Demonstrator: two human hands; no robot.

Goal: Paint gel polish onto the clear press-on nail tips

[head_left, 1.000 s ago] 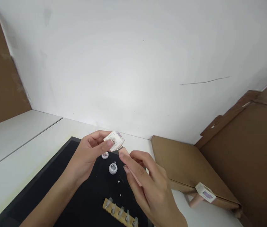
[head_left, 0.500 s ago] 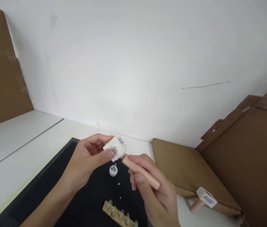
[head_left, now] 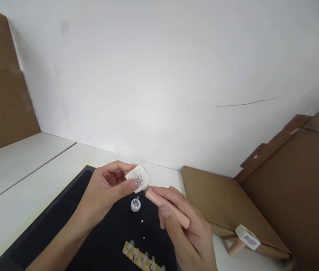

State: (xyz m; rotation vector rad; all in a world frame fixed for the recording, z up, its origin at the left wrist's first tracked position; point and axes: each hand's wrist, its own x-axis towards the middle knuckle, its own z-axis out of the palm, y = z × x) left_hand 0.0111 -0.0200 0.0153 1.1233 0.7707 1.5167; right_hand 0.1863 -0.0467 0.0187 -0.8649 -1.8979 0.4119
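Note:
Between thumb and fingers, my left hand (head_left: pixel 107 188) grips a small white printed block (head_left: pixel 139 177) by its left edge. A pink cylindrical handle (head_left: pixel 167 207) is held in my right hand (head_left: pixel 186 229); its narrow tip meets the block's lower right corner. Just below the block, on the black mat (head_left: pixel 114 229), stands a small round white jar (head_left: pixel 135 204) with greyish content. White crumbs lie beneath it. Nearer the bottom edge is a yellowish strip (head_left: pixel 139 258) with several clear plastic pieces standing in it.
A flat cardboard box (head_left: pixel 218 199) lies on the right of the white table (head_left: pixel 46 165). Beside its front edge is another pink handle (head_left: pixel 235 246) with a white block (head_left: pixel 248 237). Cardboard panels stand left and right, with a white wall behind.
The white block has turned in my left hand, so its purple-marked side no longer shows. My right hand has shifted slightly with the pink handle.

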